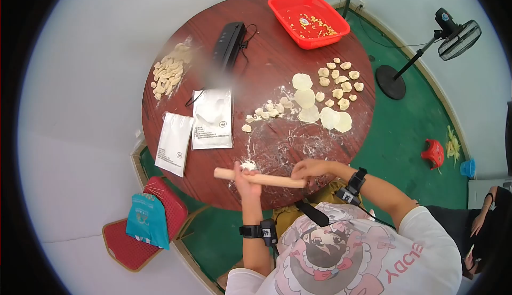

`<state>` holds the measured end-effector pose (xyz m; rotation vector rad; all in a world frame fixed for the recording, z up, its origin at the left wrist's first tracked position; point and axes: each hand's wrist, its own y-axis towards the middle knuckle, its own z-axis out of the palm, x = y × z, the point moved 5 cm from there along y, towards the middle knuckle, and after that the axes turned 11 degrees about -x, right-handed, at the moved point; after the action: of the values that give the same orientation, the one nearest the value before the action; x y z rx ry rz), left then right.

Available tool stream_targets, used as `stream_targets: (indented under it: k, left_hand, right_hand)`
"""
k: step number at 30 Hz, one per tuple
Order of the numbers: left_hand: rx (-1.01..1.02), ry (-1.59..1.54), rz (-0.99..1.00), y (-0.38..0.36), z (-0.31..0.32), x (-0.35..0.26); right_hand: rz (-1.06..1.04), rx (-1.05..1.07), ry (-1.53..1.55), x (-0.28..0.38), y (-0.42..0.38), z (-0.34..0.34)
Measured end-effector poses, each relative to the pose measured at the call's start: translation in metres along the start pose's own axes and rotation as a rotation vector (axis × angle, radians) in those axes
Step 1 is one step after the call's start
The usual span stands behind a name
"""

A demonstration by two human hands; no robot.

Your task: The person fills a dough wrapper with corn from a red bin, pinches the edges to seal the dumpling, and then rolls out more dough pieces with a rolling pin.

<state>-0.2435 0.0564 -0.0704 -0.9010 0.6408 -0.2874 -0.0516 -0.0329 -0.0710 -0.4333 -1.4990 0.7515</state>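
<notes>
A pale wooden rolling pin lies crosswise near the front edge of the round table. My left hand is wrapped round the pin near its left end. At its right end my right hand has its fingers bent down onto the wood. White flour is heaped just behind my left hand. Small dough pieces lie beyond it, with one separate piece. Several flat round wrappers overlap to their right. Filled dumplings sit at the right side of the table.
A red basin holds yellow bits at the back. A black device, two white packets and a floured dough pile are on the left. Beyond the table are a fan, a red chair and a seated person.
</notes>
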Motion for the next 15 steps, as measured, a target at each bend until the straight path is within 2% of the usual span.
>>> stream_targets:
  k: [1, 3, 4, 6, 7, 9, 11, 12, 14, 15]
  left_hand:
    - [-0.040, -0.008, 0.052, 0.010, -0.016, -0.012]
    - [-0.052, -0.053, 0.057, 0.023, -0.044, -0.031]
    - [-0.058, -0.055, 0.055, 0.022, -0.053, -0.035]
    - [-0.132, -0.063, 0.091, 0.019, -0.068, -0.043]
    - [-0.138, -0.065, 0.093, 0.018, -0.072, -0.045]
    - [-0.189, -0.067, 0.073, 0.016, -0.079, -0.042]
    - [-0.175, -0.077, 0.067, 0.011, -0.076, -0.039]
    - [-0.158, -0.082, 0.060, 0.008, -0.074, -0.037]
    - [-0.151, -0.056, 0.071, 0.008, -0.070, -0.030]
    - [-0.142, -0.026, 0.083, 0.007, -0.068, -0.028]
  right_hand:
    - [-0.093, -0.237, -0.164, -0.010, 0.005, -0.022]
    - [-0.176, -0.784, -0.737, -0.033, 0.007, -0.068]
    - [-0.172, -0.779, -0.740, -0.050, 0.013, -0.071]
    - [-0.208, -1.133, -0.776, -0.063, 0.005, -0.073]
    - [-0.208, -1.126, -0.778, -0.067, 0.007, -0.064]
    - [-0.191, -0.972, -0.947, -0.065, 0.023, -0.034]
    - [-0.342, -0.765, -0.837, -0.041, 0.035, -0.001]
    - [-0.397, -0.629, -0.779, -0.022, 0.038, 0.016]
    - [-0.386, -0.334, -0.262, -0.020, 0.066, 0.042]
    - [-0.388, -0.330, -0.267, -0.005, 0.061, 0.052]
